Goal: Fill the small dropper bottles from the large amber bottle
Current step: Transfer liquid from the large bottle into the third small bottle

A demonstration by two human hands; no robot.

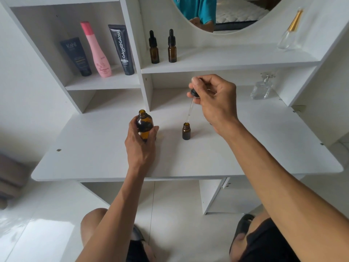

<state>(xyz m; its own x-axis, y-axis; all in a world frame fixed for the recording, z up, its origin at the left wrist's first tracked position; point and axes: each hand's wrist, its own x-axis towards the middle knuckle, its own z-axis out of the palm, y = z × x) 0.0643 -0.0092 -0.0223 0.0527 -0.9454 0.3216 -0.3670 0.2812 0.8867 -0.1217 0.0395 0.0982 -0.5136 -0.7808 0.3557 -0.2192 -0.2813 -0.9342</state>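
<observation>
My left hand (140, 142) grips the large amber bottle (144, 123), which stands uncapped on the white desk (94, 148). To its right a small amber dropper bottle (186, 131) stands open on the desk. My right hand (215, 99) pinches a dropper (192, 100) by its black bulb. Its glass pipette points down, and the tip hangs just above the small bottle's mouth. Two capped small dropper bottles (154, 47) (172, 46) stand on the shelf behind.
The left shelf compartment holds a dark tube (76, 55), a pink bottle (97, 50) and a black tube (121, 50). Clear glass perfume bottles (263, 87) (289, 31) stand at the right. A round mirror (222, 12) hangs above the shelf.
</observation>
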